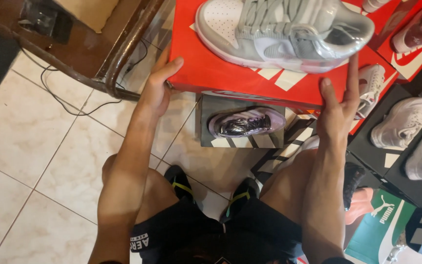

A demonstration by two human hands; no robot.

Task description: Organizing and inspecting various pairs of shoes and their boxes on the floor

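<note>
Hands, left (156, 90) and right (337, 105), each grip closed on a red shoebox (221, 68) above pale floor tiles (35, 146).

Red shoebox (221, 68) up front, grey box (206, 132) below it — black, perhaps green, boxes (382, 156) at right.

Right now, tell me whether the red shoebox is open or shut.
Shut: the red shoebox has its lid on, with a grey sneaker resting on it.

Pale tiled floor (35, 146). Directly on it: dark shoebox (242, 142) bearing wrapped purple shoe (245, 122), black cable (69, 105), more boxes (391, 156) at right.
</note>
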